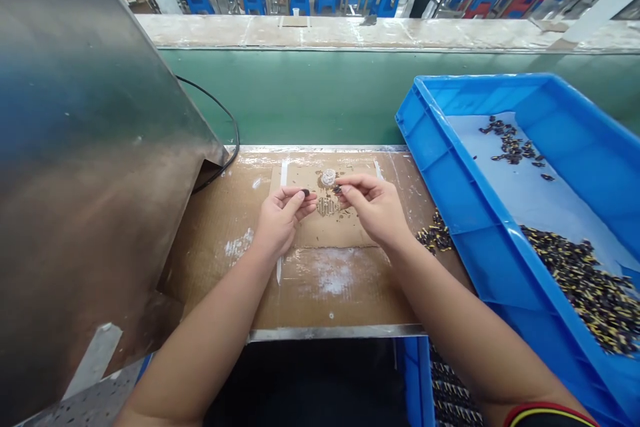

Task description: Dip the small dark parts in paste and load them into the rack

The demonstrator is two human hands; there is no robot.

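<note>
My left hand (283, 217) is closed in a pinch on a small dark oval piece (306, 193) above the cardboard sheet. Facing it, my right hand (373, 203) pinches another small dark piece (337, 189) between thumb and forefinger. What kind of parts these are is too small to tell. Between the hands lies a slotted metal-looking plate (327, 207) on the cardboard (320, 235). Just beyond it stands a small clear round item (329, 177), close to my right fingertips.
A blue bin (450, 193) at the right holds many small black and yellow parts (585, 280). More such parts (435, 235) lie beside it on the bench. A large metal housing (90, 147) with a black cable (225, 110) bounds the left. A green belt (300, 90) runs behind.
</note>
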